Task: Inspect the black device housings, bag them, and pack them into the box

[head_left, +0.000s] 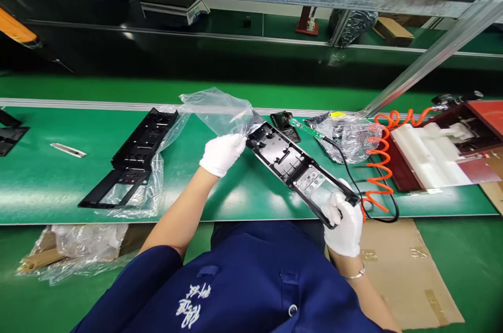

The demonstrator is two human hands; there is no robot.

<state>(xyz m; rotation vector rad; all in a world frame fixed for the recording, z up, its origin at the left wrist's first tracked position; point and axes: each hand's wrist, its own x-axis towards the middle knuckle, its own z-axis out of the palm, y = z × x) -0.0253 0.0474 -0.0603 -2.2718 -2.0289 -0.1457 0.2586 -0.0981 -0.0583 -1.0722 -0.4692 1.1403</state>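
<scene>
A long black plastic housing [281,154], its ribbed inner side up, is held slantwise above the green bench. My right hand [346,220], in a white glove, is closed round the near right end of its open frame part. At the far left end, my gloved left hand [223,154] pinches a clear plastic bag [220,110], which trails up and left from that end. Whether those fingers also grip the housing, I cannot tell. A second black housing [137,147] lies on the bench to the left, partly on clear plastic.
On the bench are a knife-like tool [68,150] at left, a small black part [286,126], a green tool with a black cord [306,127] and a bagged item [353,139]. A coiled orange hose [379,165] runs beside a red box with white foam [426,157]. An orange screwdriver [18,26] hangs upper left.
</scene>
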